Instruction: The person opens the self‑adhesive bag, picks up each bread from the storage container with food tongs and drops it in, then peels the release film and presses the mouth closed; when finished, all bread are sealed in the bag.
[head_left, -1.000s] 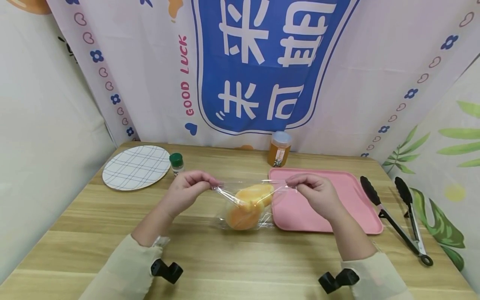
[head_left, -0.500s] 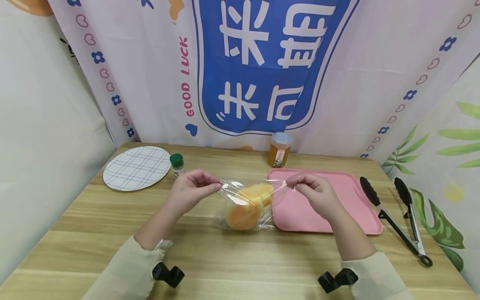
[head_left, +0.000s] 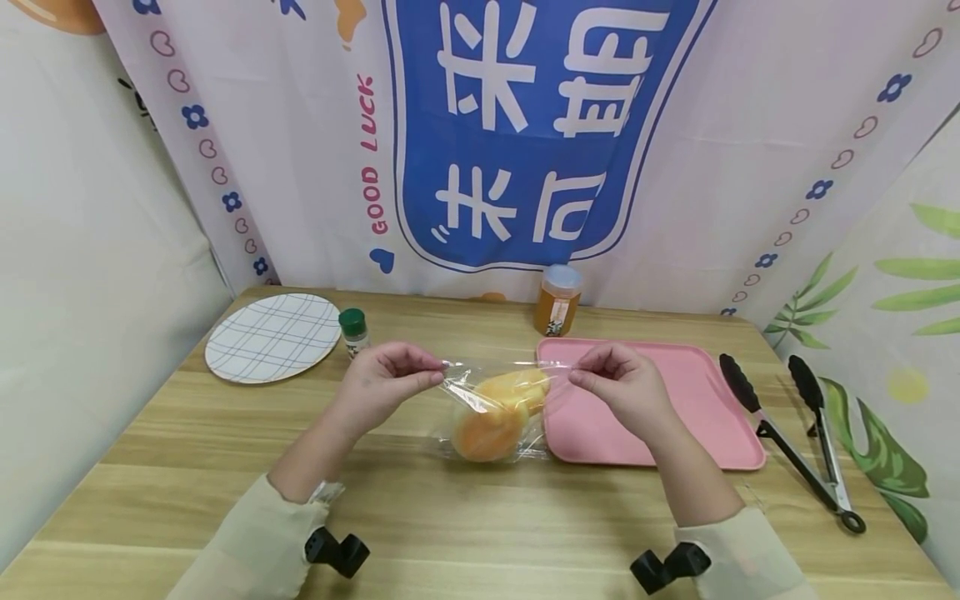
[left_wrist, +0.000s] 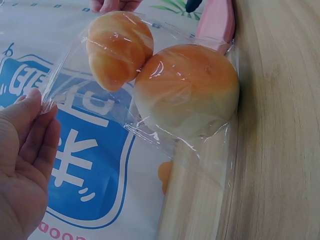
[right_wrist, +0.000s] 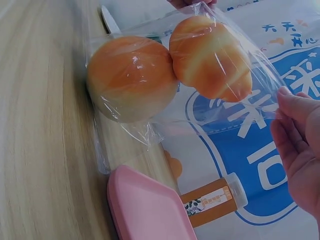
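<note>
A clear plastic bag (head_left: pixel 465 392) stands over the table with two pieces of bread in it. The round bun (left_wrist: pixel 187 90) sits at the bottom, its top golden brown and its lower side pale. Above it leans a twisted roll (right_wrist: pixel 210 60), touching the bun. My left hand (head_left: pixel 386 379) pinches the bag's upper left corner between thumb and fingers. At the upper right corner, my right hand (head_left: pixel 626 387) pinches the bag the same way. The bag's top edge is stretched between both hands.
Right of the bag lies a pink tray (head_left: pixel 675 408), with black-tipped tongs (head_left: pixel 802 450) beyond it. An amber jar (head_left: pixel 558 302) stands behind the tray. A green-capped shaker (head_left: pixel 353 327) and a checked plate (head_left: pixel 273 337) are at the back left.
My left hand has shifted slightly right, and its fingers have changed position on the bag's corner. My right hand has moved a little left. The bread stays in place.
</note>
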